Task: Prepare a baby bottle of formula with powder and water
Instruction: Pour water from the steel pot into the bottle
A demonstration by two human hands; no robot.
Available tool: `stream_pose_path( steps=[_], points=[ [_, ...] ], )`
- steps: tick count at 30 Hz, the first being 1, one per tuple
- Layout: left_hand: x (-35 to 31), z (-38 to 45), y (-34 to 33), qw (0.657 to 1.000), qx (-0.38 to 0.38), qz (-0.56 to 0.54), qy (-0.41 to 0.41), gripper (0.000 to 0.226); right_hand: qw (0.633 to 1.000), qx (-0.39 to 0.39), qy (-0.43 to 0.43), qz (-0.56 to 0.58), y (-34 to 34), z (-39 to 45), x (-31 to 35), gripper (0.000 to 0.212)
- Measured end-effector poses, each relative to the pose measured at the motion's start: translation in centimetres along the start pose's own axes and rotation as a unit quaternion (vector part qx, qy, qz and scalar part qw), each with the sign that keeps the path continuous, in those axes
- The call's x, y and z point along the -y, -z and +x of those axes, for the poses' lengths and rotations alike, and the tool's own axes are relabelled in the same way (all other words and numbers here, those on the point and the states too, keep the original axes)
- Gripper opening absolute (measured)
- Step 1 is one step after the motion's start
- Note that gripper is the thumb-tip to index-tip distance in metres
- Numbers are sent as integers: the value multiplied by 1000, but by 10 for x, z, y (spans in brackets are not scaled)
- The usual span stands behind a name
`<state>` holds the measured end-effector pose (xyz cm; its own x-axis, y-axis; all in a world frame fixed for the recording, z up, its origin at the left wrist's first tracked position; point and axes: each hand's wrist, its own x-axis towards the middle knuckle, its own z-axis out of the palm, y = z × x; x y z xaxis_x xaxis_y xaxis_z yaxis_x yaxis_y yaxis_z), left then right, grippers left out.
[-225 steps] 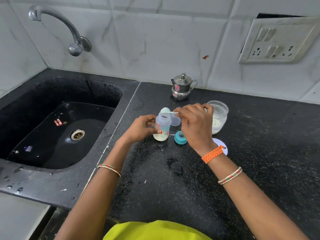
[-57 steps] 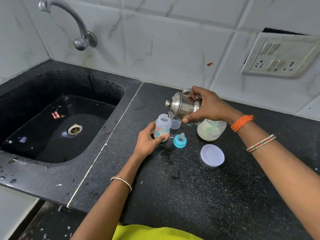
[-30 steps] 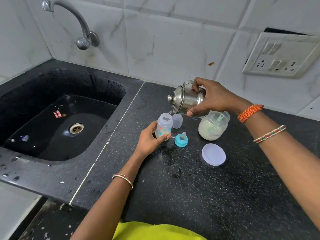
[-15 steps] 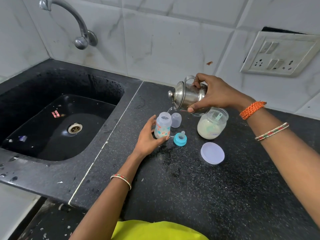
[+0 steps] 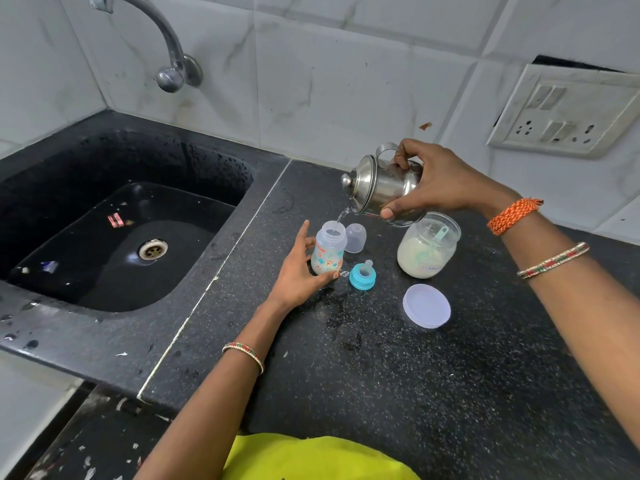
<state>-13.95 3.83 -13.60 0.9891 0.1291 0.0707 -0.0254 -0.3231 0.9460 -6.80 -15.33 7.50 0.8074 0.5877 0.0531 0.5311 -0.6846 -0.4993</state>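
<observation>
Steel pot [image 5: 381,188] gripped tilted by right hand [image 5: 440,185], pouring water [image 5: 343,213] into the open bottle [image 5: 327,252] below it. Left hand [image 5: 294,275] holds that bottle near its base, upright on the desk [image 5: 415,375]; powder jar [image 5: 427,251] just under right hand.

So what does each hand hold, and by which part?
Right hand grips the tilted steel kettle round its body. Left hand holds the baby bottle by its lower body.

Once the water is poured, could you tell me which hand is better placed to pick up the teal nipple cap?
Probably the left hand: it holds the baby bottle right beside the teal nipple cap, while the right hand is raised, gripping the tilted steel pot.
</observation>
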Motion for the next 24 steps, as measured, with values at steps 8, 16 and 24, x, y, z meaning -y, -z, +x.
stream_pose_path(
  steps=[8, 16, 24],
  points=[
    [3, 3, -2, 1000, -2, 3, 4, 114, 1000, 0, 1, -4, 0, 0, 0, 54],
    [5, 9, -9, 997, -24, 66, 22, 124, 1000, 7, -3, -7, -3, 2, 0, 55],
    [8, 10, -8, 999, -31, 23, 22, 113, 1000, 13, 0, -11, -7, 3, 0, 56]
  ],
)
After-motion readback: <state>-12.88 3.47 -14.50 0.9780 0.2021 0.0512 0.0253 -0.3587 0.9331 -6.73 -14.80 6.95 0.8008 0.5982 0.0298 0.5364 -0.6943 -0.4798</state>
